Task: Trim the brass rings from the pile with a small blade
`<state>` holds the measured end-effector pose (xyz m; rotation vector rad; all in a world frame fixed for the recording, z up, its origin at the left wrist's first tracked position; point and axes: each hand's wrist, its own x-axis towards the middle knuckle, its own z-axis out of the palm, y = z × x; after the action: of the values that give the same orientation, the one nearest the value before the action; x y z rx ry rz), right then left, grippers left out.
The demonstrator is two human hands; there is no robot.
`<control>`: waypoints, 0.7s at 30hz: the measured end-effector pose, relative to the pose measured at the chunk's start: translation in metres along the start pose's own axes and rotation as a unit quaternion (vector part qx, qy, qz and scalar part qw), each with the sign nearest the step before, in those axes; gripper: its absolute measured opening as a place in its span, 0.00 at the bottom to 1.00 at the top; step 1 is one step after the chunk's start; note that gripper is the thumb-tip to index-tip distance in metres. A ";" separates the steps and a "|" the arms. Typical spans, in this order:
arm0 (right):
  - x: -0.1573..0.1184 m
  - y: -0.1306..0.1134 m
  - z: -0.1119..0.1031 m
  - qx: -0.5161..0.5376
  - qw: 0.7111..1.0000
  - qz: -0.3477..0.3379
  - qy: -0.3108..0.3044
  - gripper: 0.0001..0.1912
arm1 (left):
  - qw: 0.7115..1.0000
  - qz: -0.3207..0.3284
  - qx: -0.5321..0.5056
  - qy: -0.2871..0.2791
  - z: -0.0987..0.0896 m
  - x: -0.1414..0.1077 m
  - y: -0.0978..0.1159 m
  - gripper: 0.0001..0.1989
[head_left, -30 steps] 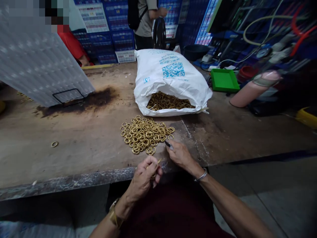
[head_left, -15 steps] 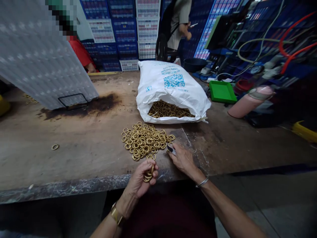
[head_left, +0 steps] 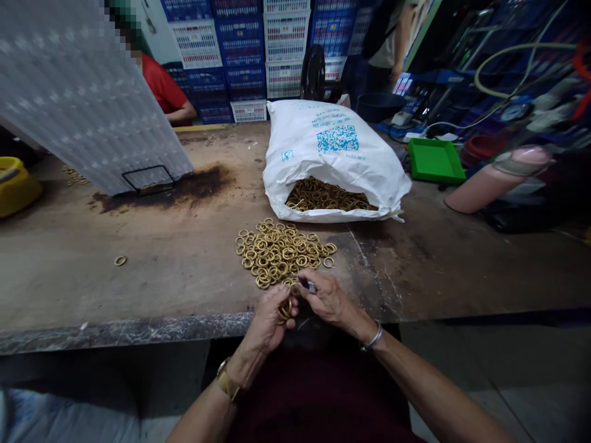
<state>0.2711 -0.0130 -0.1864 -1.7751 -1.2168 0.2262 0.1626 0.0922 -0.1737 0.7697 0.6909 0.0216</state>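
Note:
Several brass-coloured rings [head_left: 285, 312] are gathered in my left hand [head_left: 269, 320], its fingers curled round them above the table's front edge. My right hand [head_left: 330, 298] is closed on a small dark blade-like tool [head_left: 306, 283]; its exact kind is unclear. The fingertips of both hands meet or nearly meet, and whatever is pinched between them is too small to make out. Just beyond lies a loose pile of brass-coloured rings [head_left: 281, 251]. Behind it, a white woven sack [head_left: 295, 147] lies with its mouth towards me, showing many more rings [head_left: 330, 195] inside.
A single ring [head_left: 120, 261] lies to the left on the wooden table [head_left: 184, 246]. A pale corrugated panel [head_left: 138, 135] leans there near a yellow container [head_left: 18, 187]. Rightward are a green tray [head_left: 436, 161] and pink bottle [head_left: 498, 178]. Two people are beyond the table, before stacked crates [head_left: 240, 55].
My right hand, with the dark tool, has moved left from the pile's right edge to my left hand. My left hand keeps its rings. The view has shifted; the person at the back has moved right.

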 end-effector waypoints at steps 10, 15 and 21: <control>0.004 0.000 0.009 0.176 0.956 0.235 0.000 0.15 | 0.957 0.170 0.230 0.045 -0.001 0.000 -0.005 0.16; 0.003 0.002 0.009 0.256 0.919 0.297 -0.028 0.17 | 0.939 0.203 0.276 0.030 -0.002 -0.001 -0.001 0.15; 0.006 0.003 0.009 0.232 0.931 0.281 -0.006 0.14 | 0.992 0.044 0.115 -0.022 -0.002 -0.001 -0.003 0.20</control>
<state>0.2708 -0.0030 -0.1912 -1.6483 -0.5617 0.7905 0.1604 0.0911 -0.1758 1.0185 0.6239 0.0064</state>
